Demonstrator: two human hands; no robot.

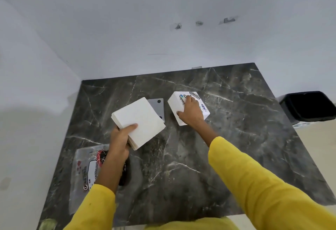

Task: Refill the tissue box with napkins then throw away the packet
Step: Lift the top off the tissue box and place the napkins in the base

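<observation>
A: Quick pass. Left hand (119, 139) at centre-left of the frame, grip closed around a white napkin stack (138, 120), thumb on top, fingers under, held just above the desk (181, 157).

B: Held flat like that why?

A: My guess: keeps the stack squared so it can go into the box in one piece. Right hand (190, 111) sits on the tissue box (189, 108), right of centre, grip wrapped over its top and near side (looks like steadying or turning it, can't tell which).

B: Box open?

A: Can't see an opening from this angle; the hand covers much of the top. There's a grey plate with dark dots (157, 107) on the desk between stack and box, partly hidden by the napkins. Could be the box's base, not sure.

B: Packet?

A: Clear plastic packet (87, 168) lies flat at lower left of the frame, partly under the left forearm, looks emptied. Black bin (309, 106) at the right edge, off the desk, well apart from the packet.

B: Stage?

A: Napkins out, not yet in the box; packet not yet binned.
</observation>
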